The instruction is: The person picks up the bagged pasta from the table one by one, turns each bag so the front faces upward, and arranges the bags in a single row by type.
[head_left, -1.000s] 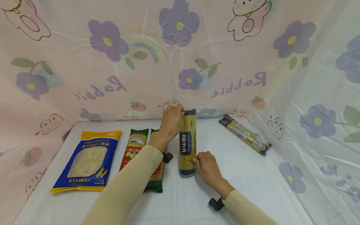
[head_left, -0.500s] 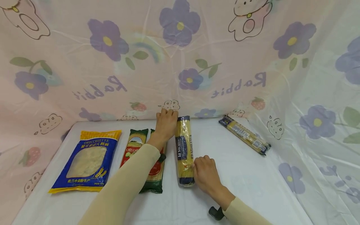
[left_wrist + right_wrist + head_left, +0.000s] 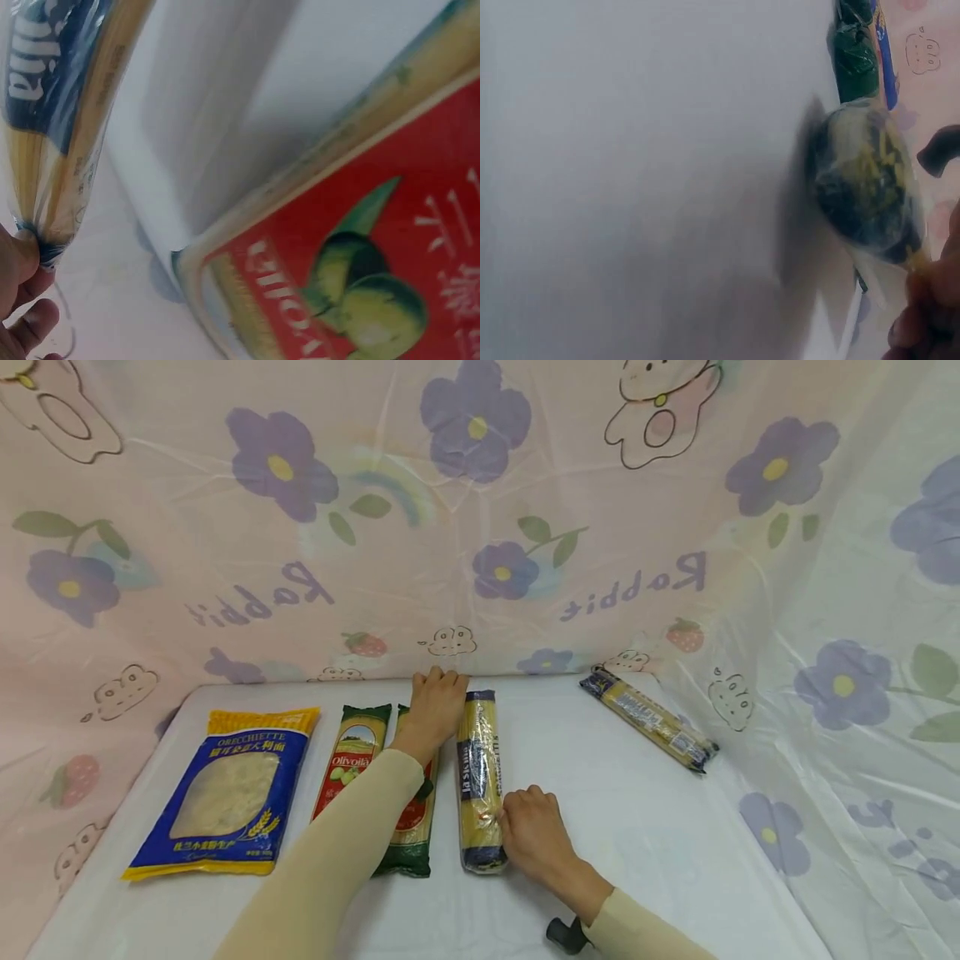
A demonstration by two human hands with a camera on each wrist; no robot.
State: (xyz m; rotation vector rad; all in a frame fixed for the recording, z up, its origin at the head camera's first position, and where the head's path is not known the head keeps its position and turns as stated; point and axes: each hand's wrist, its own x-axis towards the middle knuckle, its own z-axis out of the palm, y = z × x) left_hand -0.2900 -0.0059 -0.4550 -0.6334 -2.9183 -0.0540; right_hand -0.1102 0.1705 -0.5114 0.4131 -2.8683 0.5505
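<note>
A clear-and-navy packet of spaghetti (image 3: 480, 768) lies lengthwise near the middle of the table in the head view. At its far end my left hand (image 3: 433, 706) pinches the navy tip, as the left wrist view shows with the thumb (image 3: 19, 255) against the wrapper. My right hand (image 3: 534, 835) grips the packet's near right side; in the right wrist view its fingers (image 3: 930, 300) are curled by the packet's rounded end (image 3: 866, 180). Left of it lie two red-and-green pasta packets, one (image 3: 352, 752) in plain sight and another (image 3: 412, 827) partly hidden by my left arm.
A blue-and-yellow bag of orecchiette (image 3: 225, 793) lies on the left of the white table (image 3: 637, 852). Another spaghetti packet (image 3: 648, 718) lies slanted at the back right. A patterned curtain (image 3: 405, 560) rises behind the table and along its sides.
Both hands have brought the spaghetti packet left and nearer, beside the red-and-green packets. It stood more raised a second ago and now lies flatter. The other packets have stayed put.
</note>
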